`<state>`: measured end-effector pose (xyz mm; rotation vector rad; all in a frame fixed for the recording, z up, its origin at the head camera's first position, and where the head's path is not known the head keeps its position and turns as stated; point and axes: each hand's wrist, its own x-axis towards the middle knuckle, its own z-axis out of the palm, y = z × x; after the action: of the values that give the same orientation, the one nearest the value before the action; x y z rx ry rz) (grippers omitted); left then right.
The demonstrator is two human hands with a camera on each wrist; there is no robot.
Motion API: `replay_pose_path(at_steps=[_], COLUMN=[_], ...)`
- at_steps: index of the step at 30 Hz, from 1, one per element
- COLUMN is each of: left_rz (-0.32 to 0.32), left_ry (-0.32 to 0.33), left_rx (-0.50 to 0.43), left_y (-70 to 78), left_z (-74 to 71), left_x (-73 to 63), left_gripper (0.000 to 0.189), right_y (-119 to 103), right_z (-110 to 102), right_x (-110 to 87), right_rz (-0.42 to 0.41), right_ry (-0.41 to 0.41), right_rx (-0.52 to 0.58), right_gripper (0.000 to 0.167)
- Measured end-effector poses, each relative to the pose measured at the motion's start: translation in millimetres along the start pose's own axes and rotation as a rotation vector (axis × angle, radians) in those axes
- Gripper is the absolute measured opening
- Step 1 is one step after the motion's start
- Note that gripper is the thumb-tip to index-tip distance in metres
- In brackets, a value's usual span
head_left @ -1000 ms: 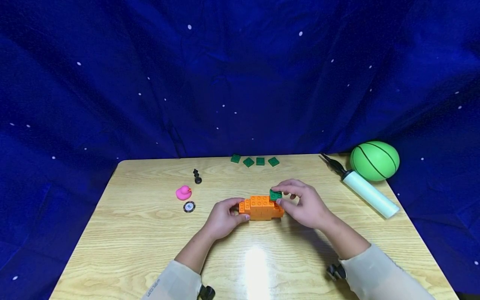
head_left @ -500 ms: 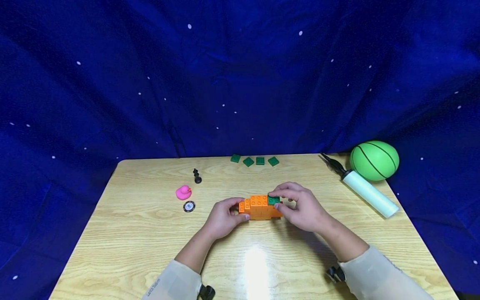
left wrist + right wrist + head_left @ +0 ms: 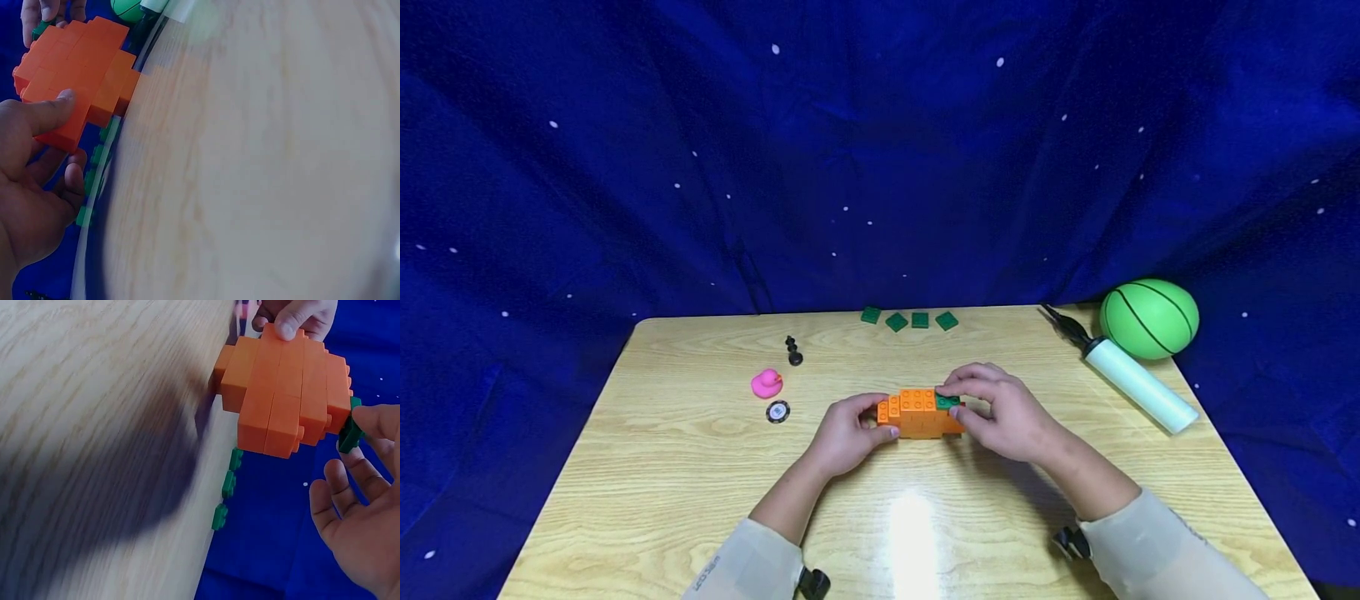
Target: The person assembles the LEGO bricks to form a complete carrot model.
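Note:
A stepped build of orange toy bricks stands on the table in front of me, studs up. My left hand grips its left end, the thumb on the near face and the fingers behind. In the left wrist view that thumb lies flat against the orange bricks. My right hand pinches a thin green brick between thumb and fingers. The green brick sits at the right end of the build's top row, beside the orange studs. Part of it is hidden by the fingertips.
Several green bricks lie along the table's back edge. To the left are a black chess piece, a pink rubber duck and a poker chip. A hand pump and a green ball occupy the back right.
My right hand has brought the green brick down and slightly left onto the right end of the orange build. In the last half second both hands have stayed nearly still.

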<state>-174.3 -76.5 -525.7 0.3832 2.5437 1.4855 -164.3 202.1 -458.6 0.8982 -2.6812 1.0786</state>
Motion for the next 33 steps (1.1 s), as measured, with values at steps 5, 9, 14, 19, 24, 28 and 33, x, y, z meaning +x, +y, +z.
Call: replay_pose_path(at_steps=[5,9,14,19,24,28,33], left_rz=[0.003,-0.008,-0.006,0.012,0.038,0.037,0.036], left_ry=[0.007,0.002,-0.007,-0.006,0.004,0.009,0.008], left_rx=[-0.003,-0.004,-0.007,-0.009,-0.022,-0.015,-0.012], left_y=[-0.3,-0.6,-0.8,-1.3,-1.7,-1.6,-1.4], left_z=[0.0,0.0,-0.3,-0.2,0.0,-0.1,-0.3], left_x=[0.9,0.6,1.0,1.5,1.8,1.0,-0.2], left_gripper=[0.051,0.051,0.051,0.050,0.050,0.050,0.051], right_y=[-2,-1,1,4,8,11,14], right_z=[1,1,0,1,2,2,2], right_x=[1.8,1.5,0.0,-0.6,0.5,3.2,9.1], right_rz=[-0.014,0.011,0.033,0.017,-0.011,-0.006,0.023], right_ry=[-0.001,-0.020,-0.024,-0.018,0.015,0.032,0.073], right_rx=[-0.037,-0.024,0.009,0.056,0.077,0.090,0.083], right_gripper=[0.028,0.029,0.032,0.033,0.032,0.030,0.026])
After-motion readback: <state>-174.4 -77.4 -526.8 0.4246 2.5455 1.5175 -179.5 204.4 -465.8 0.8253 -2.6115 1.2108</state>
